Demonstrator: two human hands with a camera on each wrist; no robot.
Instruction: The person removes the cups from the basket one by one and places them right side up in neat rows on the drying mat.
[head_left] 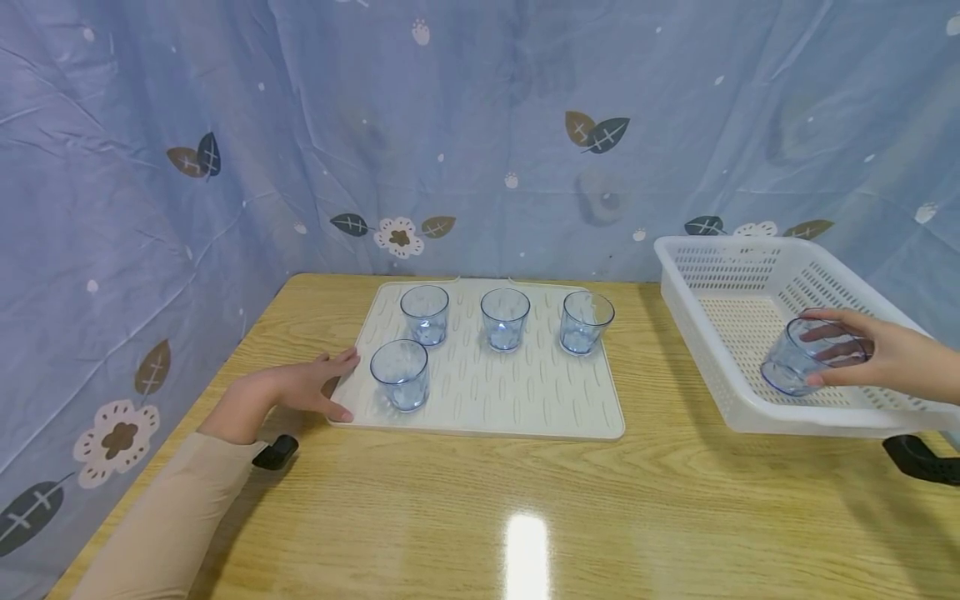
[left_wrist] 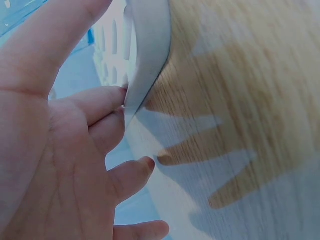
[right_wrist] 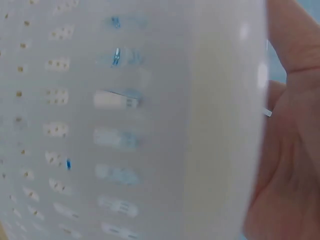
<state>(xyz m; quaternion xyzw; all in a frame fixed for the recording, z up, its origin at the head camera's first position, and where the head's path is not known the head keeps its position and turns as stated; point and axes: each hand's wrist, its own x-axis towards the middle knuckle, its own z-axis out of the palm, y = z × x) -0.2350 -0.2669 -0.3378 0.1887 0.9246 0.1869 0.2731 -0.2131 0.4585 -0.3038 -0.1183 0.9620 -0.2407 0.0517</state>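
Observation:
In the head view my right hand (head_left: 873, 350) reaches into a white slotted basket (head_left: 693, 333) and holds a clear bluish drinking glass (head_left: 787, 367), which is tilted inside it. The basket wall hides that glass and most of the fingers in the right wrist view. My left hand (head_left: 311, 387) rests at the left edge of a cream drying mat (head_left: 517, 400), thumb and fingers spread; its fingertips touch the mat's rim (left_wrist: 149, 50) in the left wrist view. Just right of that hand stands a glass (head_left: 402, 379) on the mat.
Along the mat's back half stand three more glasses: a left one (head_left: 426, 317), a middle one (head_left: 506, 321) and a right one (head_left: 585, 323). The wooden table (head_left: 420, 508) extends in front. A blue patterned curtain (head_left: 480, 150) hangs behind and at the sides.

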